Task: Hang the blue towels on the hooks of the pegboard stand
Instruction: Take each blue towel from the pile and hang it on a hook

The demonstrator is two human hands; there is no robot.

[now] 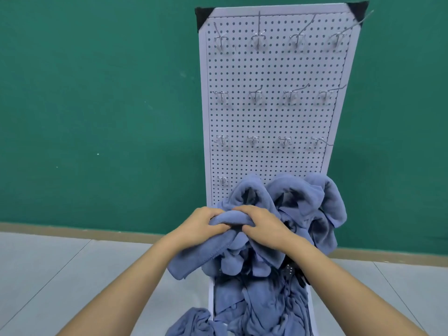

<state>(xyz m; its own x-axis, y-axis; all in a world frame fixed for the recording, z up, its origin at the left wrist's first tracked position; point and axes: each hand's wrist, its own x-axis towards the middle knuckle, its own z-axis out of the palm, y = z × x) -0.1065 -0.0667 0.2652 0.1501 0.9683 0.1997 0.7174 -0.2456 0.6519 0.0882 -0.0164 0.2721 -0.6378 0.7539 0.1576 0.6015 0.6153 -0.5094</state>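
The left hand (201, 225) has its fingers curled over a bunched fold of a blue towel (194, 260), with the thumb tucked under, so the cloth is pinched in its grip. Just right of those fingers, almost knuckle to knuckle, the right hand (263, 227) clamps the same fold, fingers wrapped over the top. The rest of that towel hangs below the left fingers in a loose flap.

Beneath both hands a heap of towels (266, 306) lies on the base of the white pegboard stand (266, 117). Beyond the fingertips, up and to the right, bunched towels (315, 197) crowd the board's lowest row; whether they sit on hooks I cannot tell. A bare hook (222, 179) stands just up and left of the left fingers, and three rows of empty wire hooks stand well above.

The likely trouble is the wadding. Gripped as a lump with no edge found, the towel may slide off a thin hook or drag neighbours up from the heap. A hard tug against a hook could also rock the light stand.
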